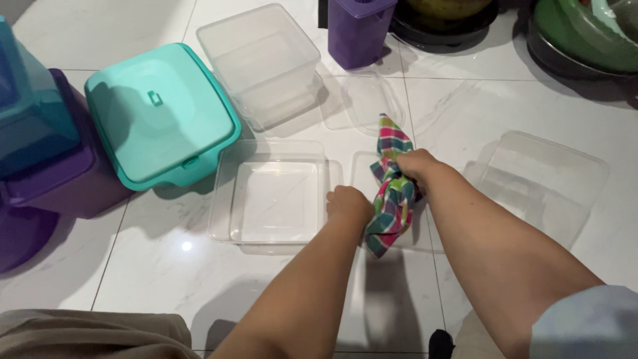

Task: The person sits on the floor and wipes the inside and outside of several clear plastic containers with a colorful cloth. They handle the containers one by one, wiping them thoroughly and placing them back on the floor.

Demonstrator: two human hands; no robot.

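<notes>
My right hand [413,166] is closed around a checked cloth [392,193] of pink, green and blue, which hangs down over a clear plastic lid [364,174] lying on the white tiled floor. My left hand [348,203] is a loose fist resting at the left edge of that lid, beside the cloth; whether it grips the lid is unclear. Just left of it lies a clear square lid or tray [276,198].
A clear tub [262,63] and a turquoise lidded box [163,113] stand at the back left, with purple and blue boxes [46,159] further left. Another clear tub [538,179] lies right. A purple container [359,30] and dark round vessels [578,46] stand behind.
</notes>
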